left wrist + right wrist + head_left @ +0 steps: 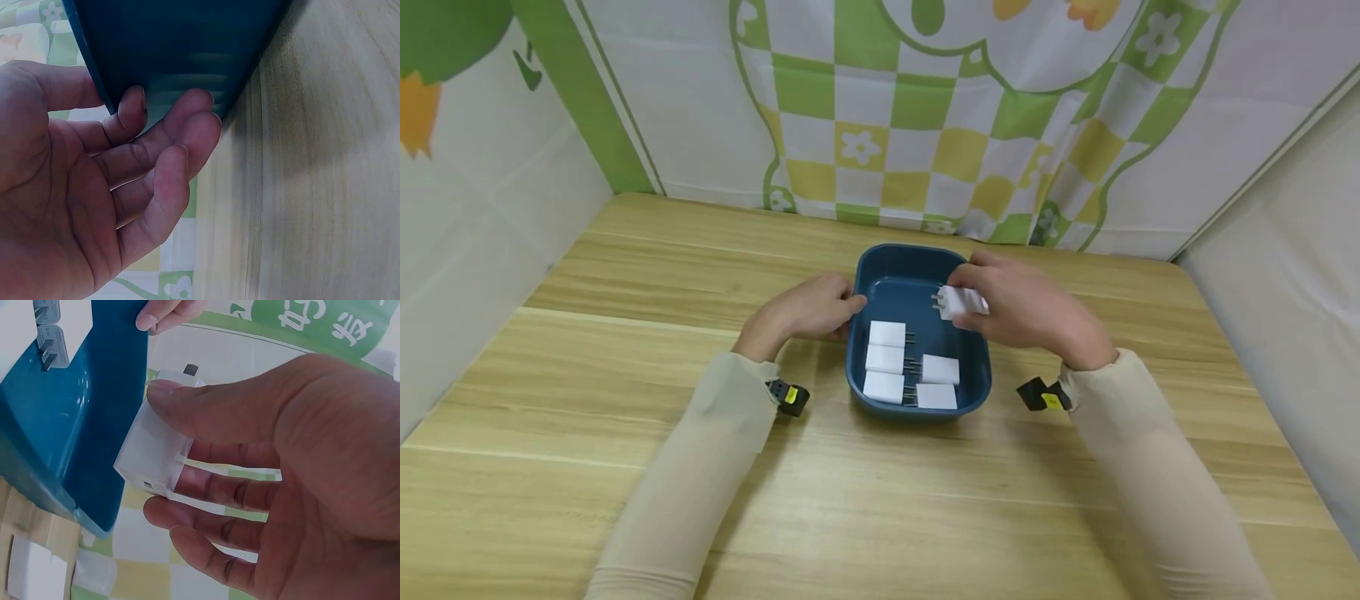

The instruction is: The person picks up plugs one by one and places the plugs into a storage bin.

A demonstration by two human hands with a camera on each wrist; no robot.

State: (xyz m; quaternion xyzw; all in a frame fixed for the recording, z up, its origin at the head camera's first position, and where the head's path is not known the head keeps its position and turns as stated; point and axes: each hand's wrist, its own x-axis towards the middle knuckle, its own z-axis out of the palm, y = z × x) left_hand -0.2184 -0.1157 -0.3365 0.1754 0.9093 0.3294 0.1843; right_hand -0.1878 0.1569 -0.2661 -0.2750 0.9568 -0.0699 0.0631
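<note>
A blue bin [898, 292] holds several white plug adapters [887, 334], in two columns with their prongs facing one another. My left hand [816, 307] grips its left rim, thumb on the rim; the left wrist view has the bent fingers of this hand [106, 181] against the bin's outer wall [169, 44]. Over the bin's right side, my right hand [1026, 304] pinches another white adapter [961, 302], prongs pointing left. In the right wrist view, the right hand [281, 456] has its thumb across this adapter [153, 444], beside the bin wall [112, 412].
The wooden table [880, 500] extends around the bin. At its back edge hangs a green, white and yellow checked curtain [917, 142]. The right wrist view shows a white block-like object [34, 569] on the wooden surface outside the bin.
</note>
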